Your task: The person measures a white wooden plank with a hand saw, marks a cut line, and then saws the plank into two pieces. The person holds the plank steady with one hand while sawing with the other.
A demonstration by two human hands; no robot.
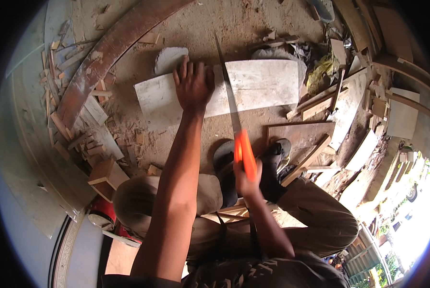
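A long whitish board lies across the ground in front of me, its far side close to a pale rounded stone-like block. My left hand presses down on the board left of its middle, fingers spread and reaching past the far edge. A handsaw with an orange handle crosses the board just right of that hand, its tip pointing away from me. Around the handle, my right hand is closed, slightly blurred. Whether the blade sits in a cut cannot be made out.
My shoes are just short of the board. A curved brown wooden piece lies at the far left, amid wood scraps. A brown panel and several loose planks lie to the right. A red container stands at lower left.
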